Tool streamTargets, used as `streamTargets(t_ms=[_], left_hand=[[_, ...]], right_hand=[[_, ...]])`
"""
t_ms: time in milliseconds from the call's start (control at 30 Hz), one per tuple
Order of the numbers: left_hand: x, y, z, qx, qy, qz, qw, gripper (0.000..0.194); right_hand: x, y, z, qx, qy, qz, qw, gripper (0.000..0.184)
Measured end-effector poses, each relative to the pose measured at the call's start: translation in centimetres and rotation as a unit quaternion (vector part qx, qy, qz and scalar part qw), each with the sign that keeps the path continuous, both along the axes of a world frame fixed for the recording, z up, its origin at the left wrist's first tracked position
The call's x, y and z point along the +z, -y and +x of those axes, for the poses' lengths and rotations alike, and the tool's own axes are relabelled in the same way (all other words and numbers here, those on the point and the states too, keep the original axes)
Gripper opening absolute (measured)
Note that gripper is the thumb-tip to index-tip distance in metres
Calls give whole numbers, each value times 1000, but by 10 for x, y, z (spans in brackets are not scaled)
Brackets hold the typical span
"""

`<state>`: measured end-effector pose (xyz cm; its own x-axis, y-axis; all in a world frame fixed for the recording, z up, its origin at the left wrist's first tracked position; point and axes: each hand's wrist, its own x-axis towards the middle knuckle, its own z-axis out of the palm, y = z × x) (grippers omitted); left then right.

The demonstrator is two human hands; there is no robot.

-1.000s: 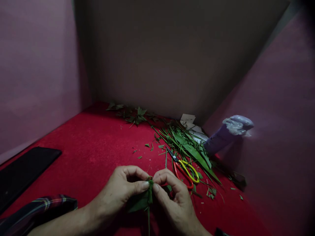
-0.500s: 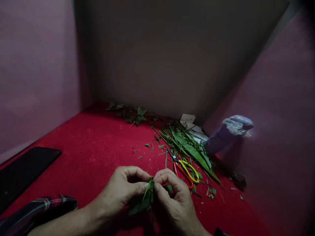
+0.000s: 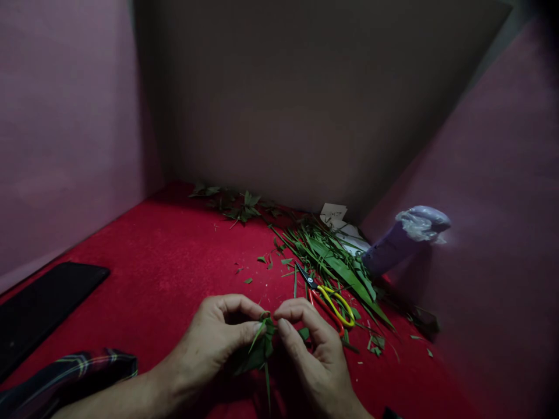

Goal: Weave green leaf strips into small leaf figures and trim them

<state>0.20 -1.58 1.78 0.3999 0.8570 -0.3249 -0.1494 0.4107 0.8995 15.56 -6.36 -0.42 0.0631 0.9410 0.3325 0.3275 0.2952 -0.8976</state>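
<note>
The right hand (image 3: 317,346) has eased off the leaf bundle (image 3: 268,338), which the left hand (image 3: 209,337) pinches firmly toward the desk's (image 3: 161,267) near edge, apparently steadying it alone; whether the right's narrow grip has a strand cannot be told.

Left grip (image 3: 216,331) pinches beside the curled right grip (image 3: 317,346).

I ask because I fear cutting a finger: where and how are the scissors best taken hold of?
Probably best by the yellow loop, with the right hand, from the near right side. The scissors lie with black blades pointing away and loops nearer; the yellow loop shows whole, while the right hand partly hides the red loop.
</note>
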Motion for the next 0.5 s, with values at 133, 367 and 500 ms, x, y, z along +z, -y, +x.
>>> streamTargets(t_ms=[133, 367, 500], left_hand=[[1, 0, 0, 11, -2, -4, 1000, 21], [-1, -5, -3, 63, 4, -12, 998, 24], [1, -6, -6, 67, 23, -7, 997, 24]], right_hand=[[2, 3, 3, -63, 81, 102, 989, 11], [-6, 8, 5, -57, 233, 338, 910, 10], [-16, 9, 2, -16, 304, 220, 927, 7]])
